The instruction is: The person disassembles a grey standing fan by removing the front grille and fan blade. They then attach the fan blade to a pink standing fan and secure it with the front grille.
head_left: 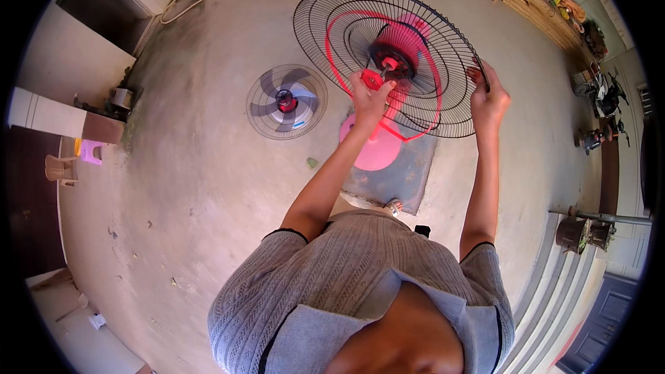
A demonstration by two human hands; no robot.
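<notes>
With the left hand (370, 102) we pinch a red knob (372, 79) beside the motor shaft (385, 71); with the right hand (490, 100) we grip the rim of the black wire grille (353, 34), tilted above the pink base (373, 151); we judge this guard work (fitting or removal, we cannot tell); the next move probably calls for steadying the rim and aligning the knob.

At one o'clock, the left hand (372, 102) covers part of a small red plastic piece (373, 79), and the left forearm (332, 173) hides some of the round pink base (382, 150). At two o'clock, the right hand (490, 102) has fingertips partly obscured by the round black wire grille (433, 55). At four o'clock, the picture's dark rim cuts off a blue panelled door (597, 325).
</notes>
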